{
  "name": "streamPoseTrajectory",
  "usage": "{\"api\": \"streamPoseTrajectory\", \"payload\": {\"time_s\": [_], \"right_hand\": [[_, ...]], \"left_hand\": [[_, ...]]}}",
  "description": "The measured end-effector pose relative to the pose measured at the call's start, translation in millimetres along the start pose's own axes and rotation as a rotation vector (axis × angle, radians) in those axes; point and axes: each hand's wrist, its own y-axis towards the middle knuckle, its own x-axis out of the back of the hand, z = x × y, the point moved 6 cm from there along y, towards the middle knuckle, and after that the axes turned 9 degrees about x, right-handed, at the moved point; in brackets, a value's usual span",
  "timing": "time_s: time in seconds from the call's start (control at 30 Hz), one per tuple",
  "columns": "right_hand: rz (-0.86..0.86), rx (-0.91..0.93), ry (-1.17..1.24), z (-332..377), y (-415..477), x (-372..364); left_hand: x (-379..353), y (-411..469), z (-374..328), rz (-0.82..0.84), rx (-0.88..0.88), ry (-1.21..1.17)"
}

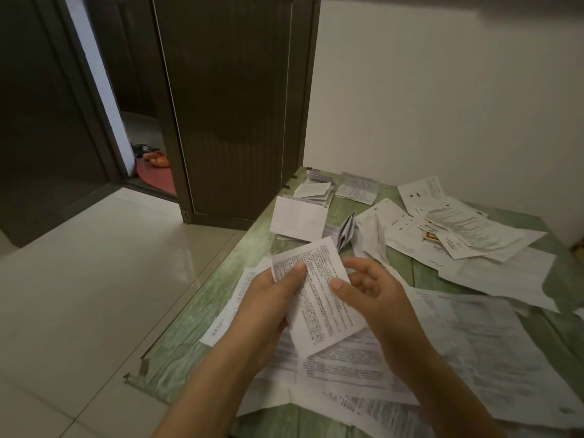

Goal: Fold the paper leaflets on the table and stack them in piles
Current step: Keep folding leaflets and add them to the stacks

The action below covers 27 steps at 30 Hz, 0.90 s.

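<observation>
A narrow printed leaflet (322,298) is held above the green table (196,327) between both hands. My left hand (271,298) pinches its upper left edge, thumb on the printed face. My right hand (366,292) grips its right edge, thumb on top and fingers behind. Unfolded leaflets (467,336) lie spread under and to the right of my hands. Small folded leaflets form piles (316,191) at the table's far corner, with a folded white sheet (297,218) just in front of them.
More open sheets (455,229) overlap at the far right by the white wall. A half-folded leaflet (347,230) stands on edge mid-table. The table's left edge drops to a pale tiled floor (94,279). A dark door (234,105) stands open behind.
</observation>
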Motion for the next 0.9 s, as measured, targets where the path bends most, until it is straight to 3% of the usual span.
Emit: {"api": "streamPoseTrajectory", "payload": {"time_s": [0.07, 0.2, 0.53, 0.73, 0.9], "right_hand": [[0.038, -0.038, 0.021, -1, 1, 0], [-0.046, -0.059, 0.119, -4, 1, 5], [0.046, -0.147, 0.196, -14, 2, -1], [-0.026, -0.032, 0.055, -6, 2, 6], [-0.017, 0.055, -0.002, -3, 2, 5]], "left_hand": [[1, 0, -1, 0.007, -0.006, 0.026], [-1, -2, -2, 0.049, 0.010, 0.071], [6, -1, -1, -0.074, 0.045, 0.070], [3, -1, 8, -0.027, 0.214, -0.081], [0, 0, 13, -0.018, 0.197, 0.039]]}}
